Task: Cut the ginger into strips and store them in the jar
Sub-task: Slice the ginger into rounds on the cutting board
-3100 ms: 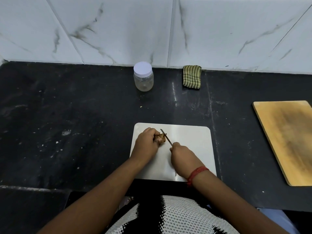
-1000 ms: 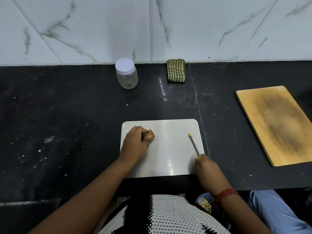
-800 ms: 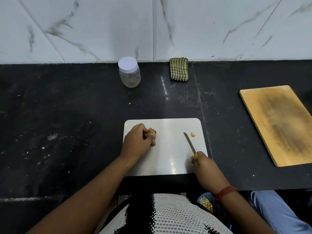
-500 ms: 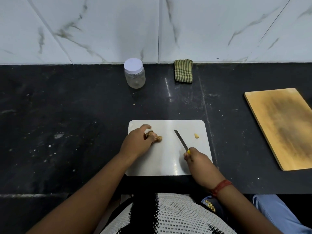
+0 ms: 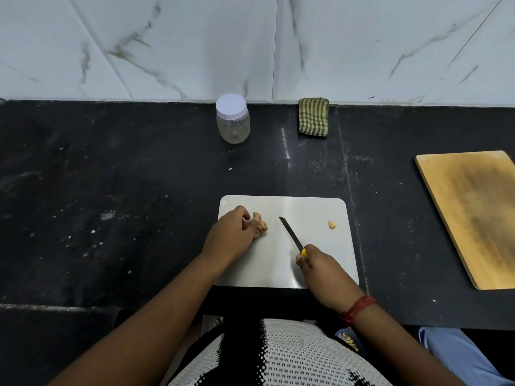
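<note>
A knobbly brown piece of ginger lies on the left part of the white cutting board. My left hand grips its left end and pins it to the board. My right hand holds a small knife by its yellow handle; the blade points up and left, its tip a short way right of the ginger and apart from it. One small cut-off ginger bit lies near the board's right edge. The clear jar with a white lid on stands at the back by the wall.
A folded green striped cloth lies by the wall right of the jar. A wooden board rests on the black counter at the right. A tiny crumb sits in front of the jar. The counter's front edge runs just below the white board.
My right hand dropped a cut bit of ginger near the board's right edge, then brought the knife back left toward the ginger. My left hand stayed on the ginger.
</note>
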`<state>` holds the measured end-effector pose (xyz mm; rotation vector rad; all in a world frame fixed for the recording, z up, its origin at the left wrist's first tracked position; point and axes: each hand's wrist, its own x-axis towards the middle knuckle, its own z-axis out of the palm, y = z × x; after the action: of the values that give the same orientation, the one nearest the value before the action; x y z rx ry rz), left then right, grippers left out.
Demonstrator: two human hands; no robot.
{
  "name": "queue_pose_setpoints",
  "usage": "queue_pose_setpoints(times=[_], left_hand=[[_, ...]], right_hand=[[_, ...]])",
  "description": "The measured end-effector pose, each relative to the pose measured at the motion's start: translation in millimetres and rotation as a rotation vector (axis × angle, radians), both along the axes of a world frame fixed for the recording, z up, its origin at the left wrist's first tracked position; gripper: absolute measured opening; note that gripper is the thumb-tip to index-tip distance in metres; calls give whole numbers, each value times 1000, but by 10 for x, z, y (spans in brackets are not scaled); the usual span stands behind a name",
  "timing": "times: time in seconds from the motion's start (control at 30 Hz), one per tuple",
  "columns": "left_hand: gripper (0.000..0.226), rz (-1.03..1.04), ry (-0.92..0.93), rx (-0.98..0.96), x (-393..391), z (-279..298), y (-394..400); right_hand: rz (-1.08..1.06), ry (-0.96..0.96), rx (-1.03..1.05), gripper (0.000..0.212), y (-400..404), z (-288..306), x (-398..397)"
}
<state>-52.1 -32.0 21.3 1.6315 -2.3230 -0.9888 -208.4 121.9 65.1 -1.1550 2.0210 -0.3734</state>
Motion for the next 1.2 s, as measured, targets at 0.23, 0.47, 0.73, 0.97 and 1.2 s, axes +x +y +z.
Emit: queue_pose_setpoints(times=[0.23,0.47,0.73,0.97,1.2], left_hand=[[22,-82,93,-47,76,-51,88],[25,-22,50,-14,65,-27,102],[50,-142,81,-156,61,-105,108],[28,-123,94,-149,72,-137,90],[22,-98,124,-126,63,-170,112]], right_hand=[[23,-11,11,24,28,-45,18],[62,-8,-5,22,5,-35,79],[79,2,-22,20,-32,-27,116],[92,-6,-13,19,-45,-51,142],[112,12,-27,17,-89,-65,177]])
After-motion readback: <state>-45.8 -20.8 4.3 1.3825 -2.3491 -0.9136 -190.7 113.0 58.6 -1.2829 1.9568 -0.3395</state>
